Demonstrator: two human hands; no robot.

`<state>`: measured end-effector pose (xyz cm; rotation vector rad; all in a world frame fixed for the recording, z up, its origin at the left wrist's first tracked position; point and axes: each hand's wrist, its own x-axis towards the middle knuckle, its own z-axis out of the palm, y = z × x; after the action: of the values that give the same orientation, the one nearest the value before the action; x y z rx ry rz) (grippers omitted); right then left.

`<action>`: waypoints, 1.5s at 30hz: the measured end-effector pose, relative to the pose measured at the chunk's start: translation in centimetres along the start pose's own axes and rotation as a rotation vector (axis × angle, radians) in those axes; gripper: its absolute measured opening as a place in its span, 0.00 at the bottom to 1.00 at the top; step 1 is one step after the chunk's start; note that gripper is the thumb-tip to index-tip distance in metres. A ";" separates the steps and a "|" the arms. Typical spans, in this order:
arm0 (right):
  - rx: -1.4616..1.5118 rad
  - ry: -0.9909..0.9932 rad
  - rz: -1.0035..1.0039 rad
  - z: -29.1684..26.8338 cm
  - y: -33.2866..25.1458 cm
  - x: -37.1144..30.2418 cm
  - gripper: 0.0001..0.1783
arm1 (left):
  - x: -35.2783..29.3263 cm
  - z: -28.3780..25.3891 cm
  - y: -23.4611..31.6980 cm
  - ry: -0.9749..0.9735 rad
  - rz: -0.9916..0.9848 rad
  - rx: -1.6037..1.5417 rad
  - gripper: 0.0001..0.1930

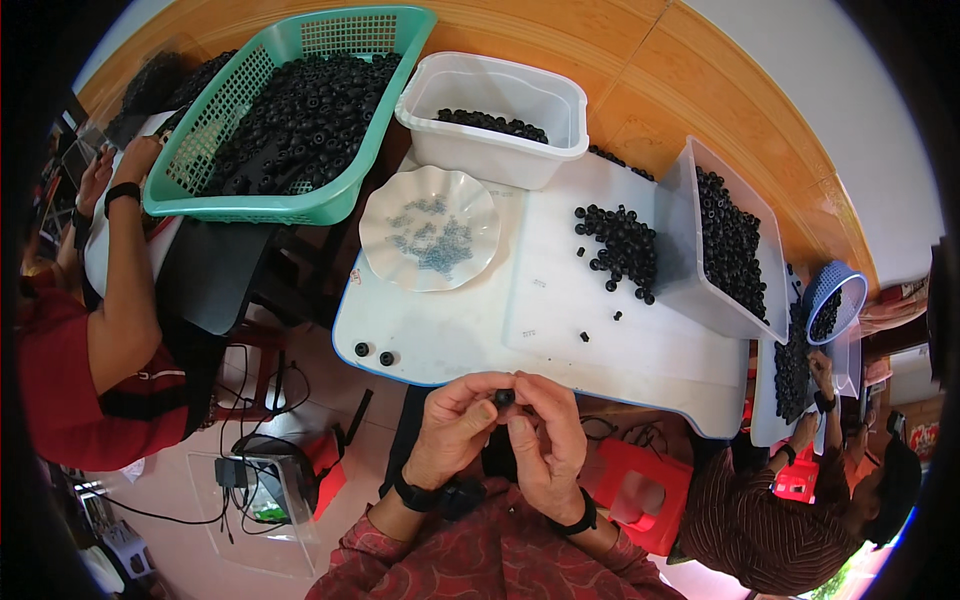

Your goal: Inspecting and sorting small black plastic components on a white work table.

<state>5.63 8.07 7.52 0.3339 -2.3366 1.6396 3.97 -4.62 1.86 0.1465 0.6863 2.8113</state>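
The left hand [455,425] and right hand [545,440] meet, fingertips pinching a small, round black part [504,397] just off the near edge of the white, blue-edged table [440,325]. Two loose black parts [386,358] sit by the near left corner. A white plate with a wavy rim [477,198], bearing small clear pieces [445,250], lies at the left edge; a white plastic tub [485,153] stands at the far edge. Toward the right edge, a heap of black parts [622,245] lies beside a translucent plastic bin [680,245].

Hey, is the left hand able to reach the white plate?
Probably yes: nothing stands between the left hand and the plate, though its fingers seem busy with a black piece.
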 end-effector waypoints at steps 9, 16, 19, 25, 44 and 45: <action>0.016 0.064 -0.005 0.1 0.3 0.3 0.15 | 0.0 -0.2 -0.2 0.060 -0.039 0.099 0.17; -0.227 0.015 -0.158 -0.2 0.5 0.7 0.17 | 0.3 0.0 0.2 0.049 -0.031 0.266 0.16; -0.276 -0.049 -0.170 -1.3 0.5 1.1 0.19 | 0.2 -0.3 0.3 0.048 -0.060 0.326 0.15; -0.266 -0.144 -0.169 -2.8 1.1 1.8 0.18 | 0.1 -0.4 0.6 0.031 -0.147 0.355 0.15; -0.254 -0.087 -0.169 -2.7 2.7 1.2 0.14 | 0.3 0.3 0.2 0.108 -0.193 0.311 0.14; -0.253 -0.086 -0.171 -2.8 2.7 1.1 0.14 | 0.3 0.3 0.2 0.106 -0.192 0.314 0.14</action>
<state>3.92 11.53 6.45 0.5418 -2.4647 1.2584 3.68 -4.63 2.22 -0.0138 1.1017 2.5277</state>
